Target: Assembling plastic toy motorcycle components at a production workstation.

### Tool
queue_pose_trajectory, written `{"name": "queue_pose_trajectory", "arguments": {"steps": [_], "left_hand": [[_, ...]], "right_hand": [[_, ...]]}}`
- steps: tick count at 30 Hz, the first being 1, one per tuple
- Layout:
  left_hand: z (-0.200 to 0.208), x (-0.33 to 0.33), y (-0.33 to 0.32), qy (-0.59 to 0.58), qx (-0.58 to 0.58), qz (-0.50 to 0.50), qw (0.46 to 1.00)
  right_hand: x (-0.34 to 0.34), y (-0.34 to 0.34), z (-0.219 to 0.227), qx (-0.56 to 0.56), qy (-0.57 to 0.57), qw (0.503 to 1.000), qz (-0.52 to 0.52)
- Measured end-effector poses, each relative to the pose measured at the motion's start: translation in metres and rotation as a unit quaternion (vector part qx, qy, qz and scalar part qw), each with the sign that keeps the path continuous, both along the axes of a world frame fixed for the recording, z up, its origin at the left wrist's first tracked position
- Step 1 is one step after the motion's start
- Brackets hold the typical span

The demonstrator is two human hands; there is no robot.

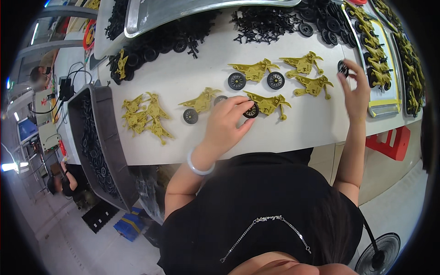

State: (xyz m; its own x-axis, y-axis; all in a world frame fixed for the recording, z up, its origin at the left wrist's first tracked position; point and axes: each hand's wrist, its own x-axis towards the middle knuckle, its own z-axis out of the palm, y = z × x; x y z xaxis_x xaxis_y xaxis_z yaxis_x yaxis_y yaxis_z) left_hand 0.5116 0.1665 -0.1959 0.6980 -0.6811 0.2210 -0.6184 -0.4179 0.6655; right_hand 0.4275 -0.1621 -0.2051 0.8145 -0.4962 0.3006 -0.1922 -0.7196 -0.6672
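Note:
My left hand [228, 120] is closed on a small black spoked wheel [251, 111] at the left end of a yellow toy motorcycle body [269, 104]. Whether that wheel is seated on the body cannot be made out. Out to the right, my right hand [356, 89] pinches another black wheel [342, 68] above the table. Left of my left hand lies a yellow body [198, 101] with two wheels beside it, one partly hidden. Farther back, a yellow body [254, 70] has a wheel at each end. Two wheel-less bodies [302, 63] lie right of it.
Several yellow bodies [146, 114] are piled at the left. Black wheels and small parts [266, 24] heap along the back, beside a metal tray [137, 23]. A grey bin [112, 137] of black parts stands left. Trays of toy motorcycles [384, 109] line the right; a fan [378, 259] stands below.

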Motion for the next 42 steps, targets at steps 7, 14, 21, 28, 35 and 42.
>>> {"name": "queue_pose_trajectory", "arguments": {"steps": [7,14,21,28,35,42], "left_hand": [[-0.008,-0.001,0.002,-0.022,0.025,0.004,0.999],[-0.009,-0.003,0.002,-0.025,0.040,-0.010,0.999],[-0.012,-0.006,0.003,-0.018,0.061,-0.008,0.998],[-0.009,-0.008,0.001,-0.049,0.092,-0.016,0.994],[-0.007,-0.007,0.002,-0.055,0.104,-0.014,0.993],[0.003,-0.003,0.010,-0.066,0.127,0.003,0.990]], "right_hand": [[-0.029,0.094,0.015,-0.025,0.021,0.979,0.202],[-0.038,0.120,-0.007,-0.061,0.035,0.965,0.253],[-0.036,0.117,-0.013,-0.031,0.029,0.968,0.247],[-0.035,0.115,-0.017,-0.034,0.020,0.970,0.239],[-0.029,0.117,-0.022,-0.033,0.014,0.969,0.245],[-0.024,0.107,-0.011,-0.117,-0.010,0.963,0.243]]}}
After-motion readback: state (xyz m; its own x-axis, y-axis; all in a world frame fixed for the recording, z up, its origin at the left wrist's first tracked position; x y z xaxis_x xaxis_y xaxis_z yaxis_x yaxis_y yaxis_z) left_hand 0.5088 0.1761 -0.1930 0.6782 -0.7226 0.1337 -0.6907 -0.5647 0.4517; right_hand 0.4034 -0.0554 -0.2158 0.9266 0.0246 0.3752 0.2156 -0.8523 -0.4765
